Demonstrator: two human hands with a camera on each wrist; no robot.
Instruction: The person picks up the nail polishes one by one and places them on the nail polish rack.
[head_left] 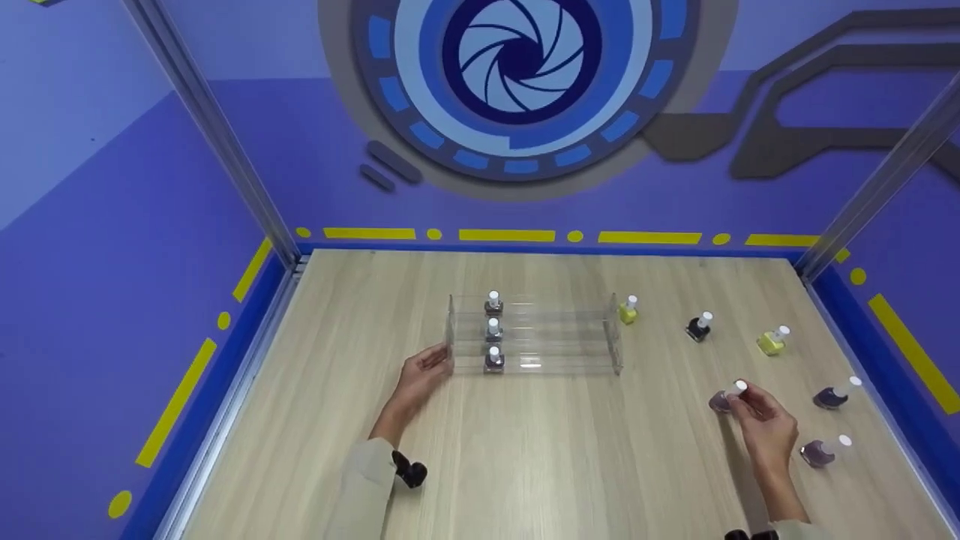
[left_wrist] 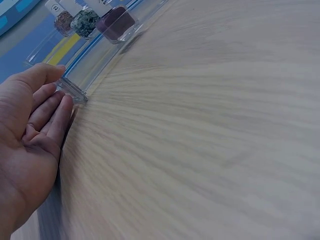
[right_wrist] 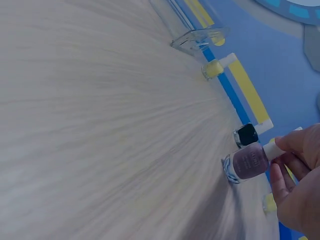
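A clear acrylic tiered rack (head_left: 555,360) holds three nail polish bottles in a column near its left end: a dark purple one (head_left: 494,361) in front, a dark speckled one (left_wrist: 85,22) behind it and a brownish glittery one (left_wrist: 63,22) at the back. My left hand (head_left: 424,379) touches the rack's left end panel with loosely bent fingers, the thumb above them. To the right of the rack, my right hand (head_left: 766,427) pinches a mauve nail polish bottle (right_wrist: 250,162) by its white cap between thumb and fingers. The bottle tilts, its base close over the table.
Around the right hand stand a yellow bottle (head_left: 628,311) beside the rack, a black bottle (head_left: 698,328), another yellow bottle (head_left: 770,343), a dark purple bottle (head_left: 831,397) and a mauve bottle (head_left: 817,453). Blue walls and metal posts border the wooden table (head_left: 547,465).
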